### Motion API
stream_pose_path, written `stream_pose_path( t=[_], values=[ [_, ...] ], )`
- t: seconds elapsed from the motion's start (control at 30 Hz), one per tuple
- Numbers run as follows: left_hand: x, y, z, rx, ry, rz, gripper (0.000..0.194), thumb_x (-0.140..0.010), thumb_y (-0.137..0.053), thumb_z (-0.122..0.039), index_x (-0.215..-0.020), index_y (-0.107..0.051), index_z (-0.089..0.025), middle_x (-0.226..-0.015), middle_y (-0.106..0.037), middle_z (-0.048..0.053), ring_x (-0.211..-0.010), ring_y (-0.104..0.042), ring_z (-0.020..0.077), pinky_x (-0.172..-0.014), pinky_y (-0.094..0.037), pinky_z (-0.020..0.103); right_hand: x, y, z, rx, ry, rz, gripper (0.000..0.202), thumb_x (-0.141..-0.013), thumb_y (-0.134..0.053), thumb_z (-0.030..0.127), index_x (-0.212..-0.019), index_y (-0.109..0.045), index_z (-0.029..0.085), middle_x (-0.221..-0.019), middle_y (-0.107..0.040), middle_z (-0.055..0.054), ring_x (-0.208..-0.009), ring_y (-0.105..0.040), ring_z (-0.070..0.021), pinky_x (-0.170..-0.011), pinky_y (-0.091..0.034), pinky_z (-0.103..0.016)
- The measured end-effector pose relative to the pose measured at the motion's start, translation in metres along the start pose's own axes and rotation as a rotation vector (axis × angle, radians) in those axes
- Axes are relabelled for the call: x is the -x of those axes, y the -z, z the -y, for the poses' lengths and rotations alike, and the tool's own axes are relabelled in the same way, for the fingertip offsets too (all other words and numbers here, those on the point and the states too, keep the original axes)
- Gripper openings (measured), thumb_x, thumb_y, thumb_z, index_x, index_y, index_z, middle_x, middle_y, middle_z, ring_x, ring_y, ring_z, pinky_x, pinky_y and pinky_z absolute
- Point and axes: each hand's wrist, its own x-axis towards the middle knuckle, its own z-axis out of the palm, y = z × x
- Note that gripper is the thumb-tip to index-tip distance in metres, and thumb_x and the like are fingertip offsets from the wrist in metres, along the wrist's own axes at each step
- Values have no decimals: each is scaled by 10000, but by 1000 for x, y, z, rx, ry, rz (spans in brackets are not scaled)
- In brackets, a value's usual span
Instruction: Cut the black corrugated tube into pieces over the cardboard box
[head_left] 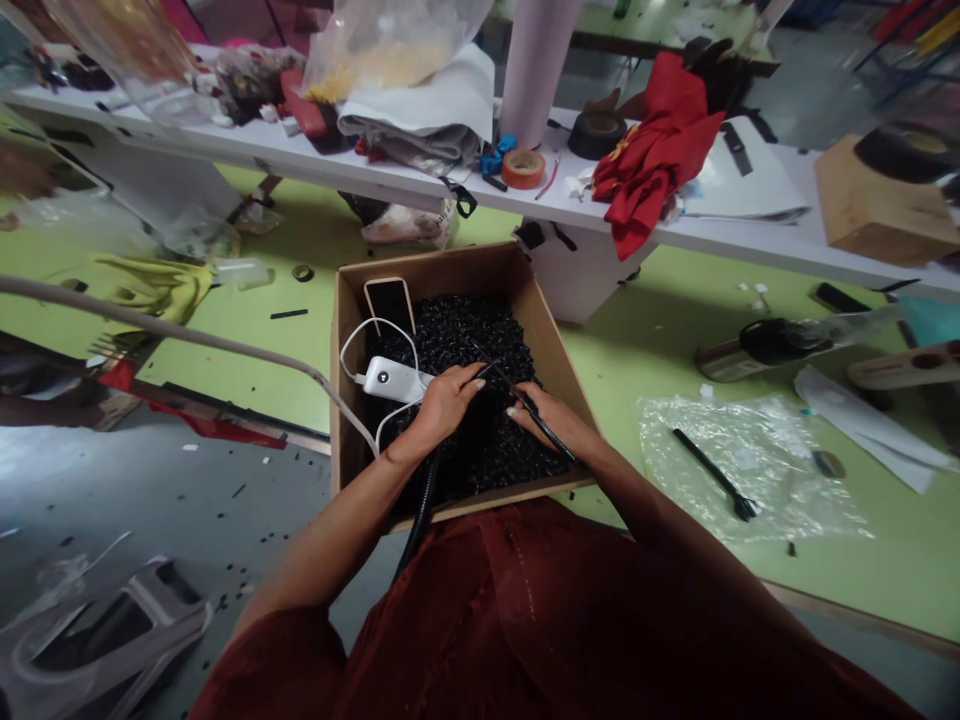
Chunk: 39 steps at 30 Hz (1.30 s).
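Observation:
A cardboard box (559, 370) full of small black pieces (480, 330) stands in front of me. Over the pieces, my left hand (448, 400) is closed on a black tube (427, 495), which runs down past the box's near edge. My right hand (551, 418) is closed around a thin, dark, pointed tool (551, 436) whose tip reaches the tube end near my left fingertips. What exactly the tool is cannot be made out. Inside the box on the left are a white power bank (394, 379) with a white cable and a phone (391, 305) leaning on the wall.
Behind the box runs a white shelf (555, 200) with orange tape (523, 169), red cloth (660, 150) and bags. On the green table (615, 340) at right lie a plastic bag (787, 450), a black brush-like piece (716, 475) and a metal flask (739, 350). A grey hose crosses at left.

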Motion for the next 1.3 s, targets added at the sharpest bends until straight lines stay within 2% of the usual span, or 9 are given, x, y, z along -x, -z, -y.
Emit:
stream_pose_path(
  t=[0.17,0.4,0.6,0.77,0.93,1.03,1.1,1.2,1.3],
  values=[
    [1,0,-1,6,-12,1,357,-883,-511,-222,-1203,-647,-138,-959,-663,80,-870,-597,169,-838,-456,287,2,2,2,101,30,-5,317,-912,-451,377,-1145,-520,173,-1052,-665,-117,-950,-628,-244,-792,-437,-319],
    [0,-2,4,39,26,29,356,-883,-499,-231,-1193,-653,-148,-994,-670,78,-837,-585,165,-778,-464,286,-1,-2,-3,163,19,10,256,-912,-424,378,-1060,-530,199,-890,-676,-83,-839,-636,-240,-673,-412,-294],
    [-1,-5,7,101,88,39,358,-860,-507,-244,-1162,-673,-145,-880,-679,56,-731,-555,146,-686,-446,260,-3,-3,-4,257,-5,15,202,-907,-426,358,-988,-531,207,-816,-676,-63,-761,-635,-224,-626,-378,-272],
    [-2,-4,8,202,168,58,351,-850,-496,-289,-1112,-676,-142,-706,-612,11,-587,-472,99,-571,-386,214,-4,-5,-4,329,-36,7,198,-909,-432,345,-1001,-542,208,-846,-698,-71,-758,-651,-225,-618,-373,-264],
    [-4,-6,4,402,310,54,238,-845,-488,-289,-951,-637,-137,-688,-549,-17,-470,-410,53,-457,-320,194,-6,-6,-5,398,-79,2,282,-915,-412,428,-1043,-546,216,-882,-706,-94,-795,-669,-263,-634,-398,-292],
    [-4,-4,-3,546,355,118,175,-836,-519,-307,-828,-565,-138,-634,-485,-35,-439,-397,42,-409,-287,182,-7,-5,-8,412,-137,27,326,-907,-417,469,-1072,-534,213,-907,-704,-104,-813,-675,-272,-644,-416,-304],
    [-3,-2,-8,599,371,164,149,-807,-567,-289,-839,-527,-150,-595,-435,-59,-423,-389,42,-391,-278,178,-8,-4,-10,401,-151,55,362,-893,-443,482,-1115,-510,204,-940,-701,-114,-829,-677,-278,-652,-427,-312],
    [0,0,-12,605,377,219,155,-786,-586,-259,-862,-486,-168,-579,-412,-76,-401,-380,44,-373,-264,176,-10,-4,-12,408,-135,112,426,-857,-516,452,-1178,-467,177,-1007,-689,-146,-881,-670,-294,-674,-442,-326],
    [3,0,-14,491,340,263,134,-818,-548,-292,-828,-473,-181,-538,-411,-80,-401,-387,56,-392,-278,176,-10,-10,-8,472,-115,181,443,-828,-555,359,-1209,-451,157,-1074,-667,-177,-923,-660,-303,-700,-457,-344]
  ],
)
